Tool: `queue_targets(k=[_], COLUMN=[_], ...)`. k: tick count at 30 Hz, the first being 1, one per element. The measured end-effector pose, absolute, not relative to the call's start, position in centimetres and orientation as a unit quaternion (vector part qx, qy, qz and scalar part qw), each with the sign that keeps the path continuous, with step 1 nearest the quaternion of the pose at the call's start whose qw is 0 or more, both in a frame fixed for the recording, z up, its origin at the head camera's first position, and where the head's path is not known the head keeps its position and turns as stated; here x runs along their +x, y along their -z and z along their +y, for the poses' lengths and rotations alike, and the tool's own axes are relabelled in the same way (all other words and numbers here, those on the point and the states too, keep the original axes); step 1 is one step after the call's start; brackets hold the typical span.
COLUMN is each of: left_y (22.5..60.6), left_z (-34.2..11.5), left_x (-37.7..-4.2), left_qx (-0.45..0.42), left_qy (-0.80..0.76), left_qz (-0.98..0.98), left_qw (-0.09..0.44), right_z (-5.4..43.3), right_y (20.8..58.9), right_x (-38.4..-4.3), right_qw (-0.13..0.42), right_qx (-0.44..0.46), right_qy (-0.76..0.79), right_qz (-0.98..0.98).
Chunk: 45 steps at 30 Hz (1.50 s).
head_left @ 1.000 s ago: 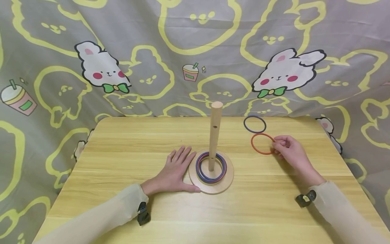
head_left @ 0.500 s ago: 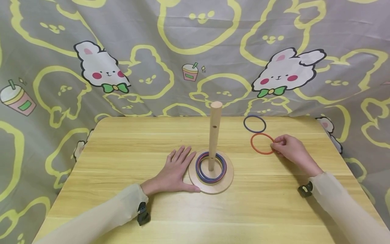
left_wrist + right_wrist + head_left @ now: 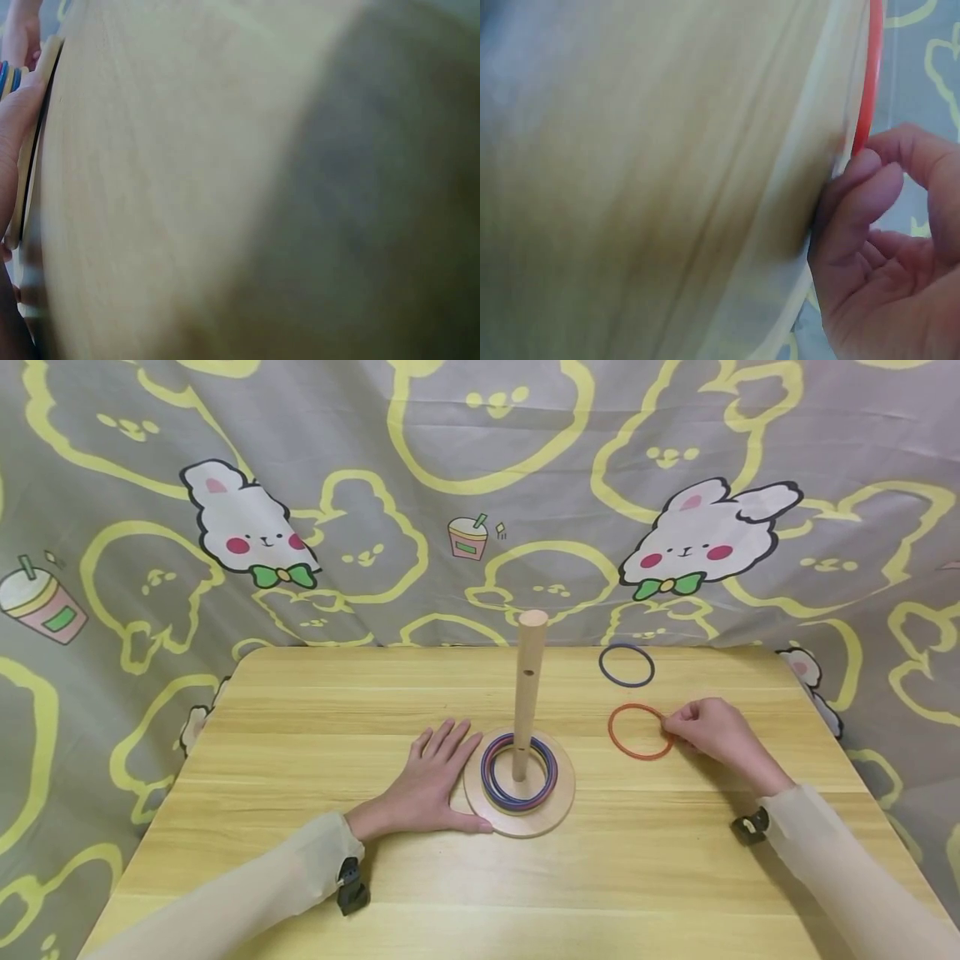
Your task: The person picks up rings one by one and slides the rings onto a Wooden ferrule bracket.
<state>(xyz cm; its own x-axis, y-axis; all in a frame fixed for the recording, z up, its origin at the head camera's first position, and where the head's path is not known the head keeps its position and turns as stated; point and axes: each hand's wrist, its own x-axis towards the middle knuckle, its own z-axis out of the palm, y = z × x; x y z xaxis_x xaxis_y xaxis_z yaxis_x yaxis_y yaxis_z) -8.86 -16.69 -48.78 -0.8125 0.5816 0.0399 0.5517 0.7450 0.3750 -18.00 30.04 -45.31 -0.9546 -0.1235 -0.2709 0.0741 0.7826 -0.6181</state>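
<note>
My right hand [image 3: 708, 731] pinches the right side of a red ring [image 3: 617, 745] between thumb and fingertips; the right wrist view shows the red ring [image 3: 870, 82] rising from that pinch. To the left, my left hand [image 3: 427, 785] lies with fingers spread at the edge of a round wooden base [image 3: 551, 814], thumb along its near rim. A tall wooden post [image 3: 529, 685] stands upright on the base. Several stacked rings [image 3: 553, 781], blue, red and yellow among them, circle the post's foot. In the left wrist view the base [image 3: 34, 157] shows edge-on beside the thumb.
A single dark blue ring [image 3: 627, 683] lies on the wooden table [image 3: 337, 693] behind the red one, near the far edge. Beyond the table hangs a grey patterned curtain [image 3: 420, 435]. Both wrists carry small black cameras [image 3: 352, 887].
The red ring, held at its right side, has shifted slightly left and toward me, away from the blue ring it was beside. My left hand, the base and the stacked rings stay where they were.
</note>
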Motion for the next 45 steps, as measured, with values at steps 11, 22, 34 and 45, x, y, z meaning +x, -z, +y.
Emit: queue_targets(k=[11, 22, 34, 45], left_y=[48.7, 48.9, 49.0, 49.0], left_z=[-16.6, -16.7, -16.8, -17.0], left_x=[-8.8, -8.9, -8.8, -8.8], left_qx=[0.302, 0.303, 0.305, 0.304], left_qy=[-0.189, -0.182, -0.185, -0.187], left_qz=[0.934, 0.935, 0.933, 0.933], left_qw=[0.039, 0.037, 0.038, 0.036], right_z=[28.2, 27.5, 26.8, 25.1], right_y=[44.5, 43.2, 39.4, 34.1], right_x=[-15.5, -12.5, -8.9, -7.3], right_qw=[0.189, 0.177, 0.150, 0.078], right_qx=[-0.064, -0.123, -0.133, -0.158], right_qy=[0.419, 0.530, 0.598, 0.668], right_qz=[0.886, 0.820, 0.776, 0.723])
